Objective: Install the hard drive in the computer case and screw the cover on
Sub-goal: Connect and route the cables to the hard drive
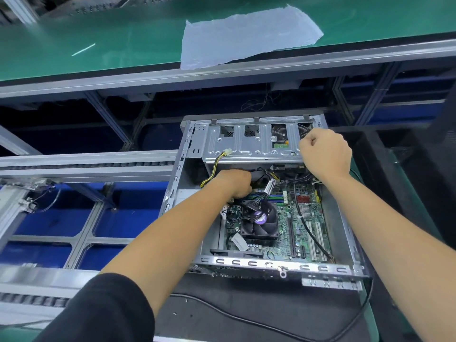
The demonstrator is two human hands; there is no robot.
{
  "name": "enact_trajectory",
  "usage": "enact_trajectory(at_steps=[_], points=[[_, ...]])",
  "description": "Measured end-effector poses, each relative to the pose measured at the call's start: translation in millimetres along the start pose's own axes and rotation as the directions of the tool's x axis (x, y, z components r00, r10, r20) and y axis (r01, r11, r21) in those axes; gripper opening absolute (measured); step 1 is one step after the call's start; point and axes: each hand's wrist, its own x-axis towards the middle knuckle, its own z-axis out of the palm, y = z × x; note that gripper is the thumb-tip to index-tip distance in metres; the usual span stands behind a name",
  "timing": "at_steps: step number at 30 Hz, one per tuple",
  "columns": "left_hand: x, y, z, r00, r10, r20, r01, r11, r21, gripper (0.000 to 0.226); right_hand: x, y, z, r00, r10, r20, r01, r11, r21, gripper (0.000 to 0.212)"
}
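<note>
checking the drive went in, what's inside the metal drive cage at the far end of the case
Through the drive cage's right-hand cutouts a drive's dark body and green board edge show. The left cutouts show only dark mesh. The right hand covers the cage's right end.

The dark grey work mat [246, 307] carries the open grey metal computer case [345, 233] at 12 o'clock. A thin black cable [222, 311] crosses the mat at 6 o'clock.

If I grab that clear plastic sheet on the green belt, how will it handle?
The plastic sheet is probably floppy and very light: it looks thin, translucent and wrinkled, with ragged edges. It would likely sag when lifted. Its near edge overhangs the green belt, so a push may slide it off.
</note>
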Motion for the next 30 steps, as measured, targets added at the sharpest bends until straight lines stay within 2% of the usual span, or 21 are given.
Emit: enact_trajectory(at_steps=[3, 7, 12, 15, 18, 22, 25, 30], points=[[-8.6, -7.1, -7.3, 0.997, -0.069, -0.015, 0.07, 0.997, 0.023, 0.015, -0.4, 0.2, 0.7, 1.0, -0.001, -0.011, 0.001, 1.0, 0.002, 0.023], [-16.1, -20.7, -13.1, 0.972, -0.185, 0.144, 0.167, 0.978, 0.127, 0.014, -0.7, -0.6, 0.3, 1.0, 0.013, -0.011, -0.013, 1.0, 0.001, 0.022], [-10.2, -32.3, -16.3, 0.954, -0.2, 0.224, 0.183, 0.979, 0.095, 0.027, -0.3, 1.8, 0.2, 1.0, 0.007, -0.014, -0.007, 1.0, 0.006, 0.023], [-10.6, -36.2, -9.2, 0.943, -0.159, 0.294, 0.134, 0.986, 0.102, 0.021, 1.0, 3.3, 0.9, 1.0, 0.004, -0.018, -0.004, 1.0, 0.003, 0.023], [-9.5, -40.0, -6.0, 0.919, -0.158, 0.361, 0.132, 0.987, 0.096, 0.048, 1.7, 3.9, 1.6, 1.0, 0.009, -0.023, -0.009, 1.0, -0.002, 0.023], [-9.2, -39.6, -5.6, 0.897, -0.149, 0.416, 0.115, 0.988, 0.106, 0.065, 2.1, 4.0, 1.4, 1.0, 0.006, -0.016, -0.006, 1.0, -0.004, 0.023], [-9.9, -38.8, -5.7, 0.919, -0.101, 0.382, 0.058, 0.991, 0.121, 0.045, 2.3, 4.1, 1.3, 1.0, 0.005, -0.008, -0.005, 1.0, -0.005, 0.023], [-20.7, -27.1, -14.4, 0.927, -0.131, 0.352, 0.068, 0.98, 0.186, 0.029, 2.2, 3.2, 1.3, 1.0, 0.0, -0.007, 0.0, 1.0, -0.015, 0.022]])
